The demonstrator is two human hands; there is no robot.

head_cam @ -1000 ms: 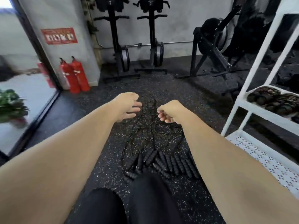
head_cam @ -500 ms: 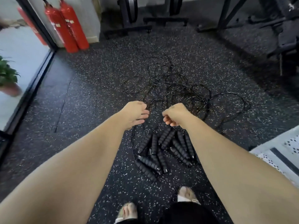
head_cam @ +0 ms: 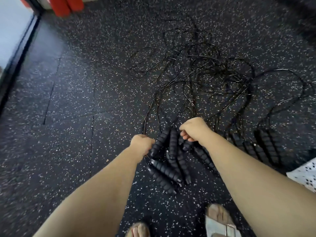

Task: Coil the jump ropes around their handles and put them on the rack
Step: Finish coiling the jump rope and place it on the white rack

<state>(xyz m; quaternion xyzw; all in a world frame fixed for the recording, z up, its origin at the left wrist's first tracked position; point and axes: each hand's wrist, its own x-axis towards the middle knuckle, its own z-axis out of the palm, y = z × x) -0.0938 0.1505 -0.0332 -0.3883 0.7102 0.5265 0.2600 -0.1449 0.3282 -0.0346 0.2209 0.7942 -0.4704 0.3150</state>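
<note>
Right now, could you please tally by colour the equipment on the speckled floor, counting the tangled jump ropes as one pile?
Black jump rope pile: 1
Red fire extinguishers: 2
White rack shelf: 1
Total: 4

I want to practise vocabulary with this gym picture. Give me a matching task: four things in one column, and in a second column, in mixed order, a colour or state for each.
Things:
1. fire extinguishers
2. rope cords
3. rack shelf
4. handle pile

Colour or state:
A. white, perforated
B. red
C. black, ribbed, lying in a heap
D. thin, black, tangled

Pairs: 1-B, 2-D, 3-A, 4-C
</note>
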